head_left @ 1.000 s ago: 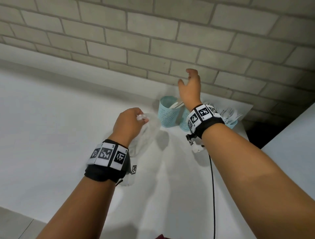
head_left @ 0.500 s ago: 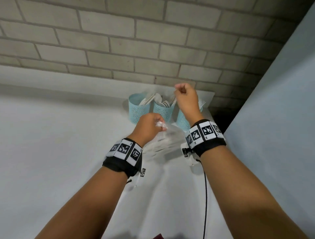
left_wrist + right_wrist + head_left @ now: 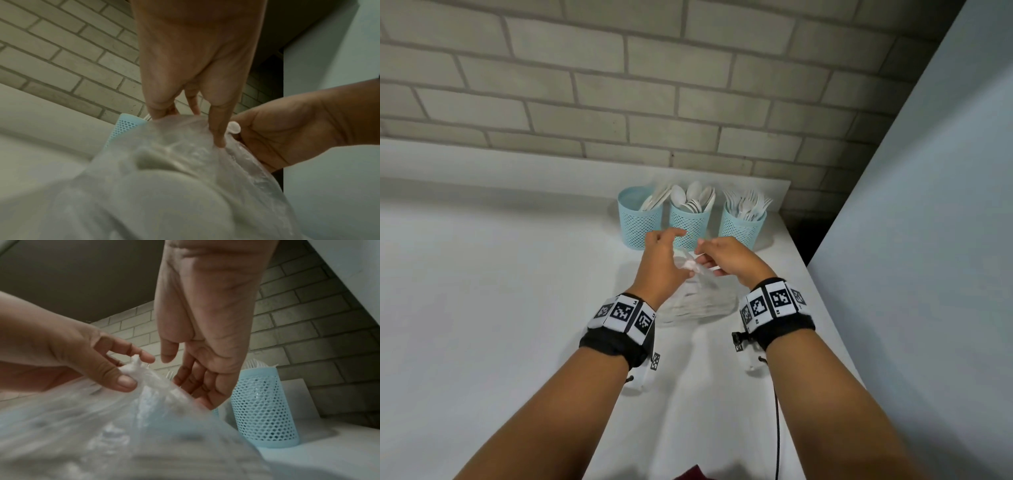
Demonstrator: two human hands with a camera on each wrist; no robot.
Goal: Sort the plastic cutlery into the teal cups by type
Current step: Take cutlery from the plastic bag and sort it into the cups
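Three teal mesh cups stand in a row by the brick wall: the left cup [image 3: 639, 226] has knives, the middle cup [image 3: 690, 228] spoons, the right cup [image 3: 741, 228] forks. In front of them my left hand [image 3: 664, 260] pinches the bunched top of a clear plastic bag [image 3: 698, 305] that hangs to the table. My right hand [image 3: 710, 260] is at the bag's mouth. In the left wrist view its thumb and fingers [image 3: 257, 129] curl round the rounded white end of a cutlery piece [image 3: 234, 127]; its type is hidden.
The white table [image 3: 500, 308] ends just right of the cups, where a pale panel [image 3: 928, 240] rises. A brick wall [image 3: 619, 102] runs behind. A black cable [image 3: 777, 428] trails from my right wrist.
My right hand came down from above the cups to the bag's mouth and closed on a white piece. My left hand kept hold of the bag's top.
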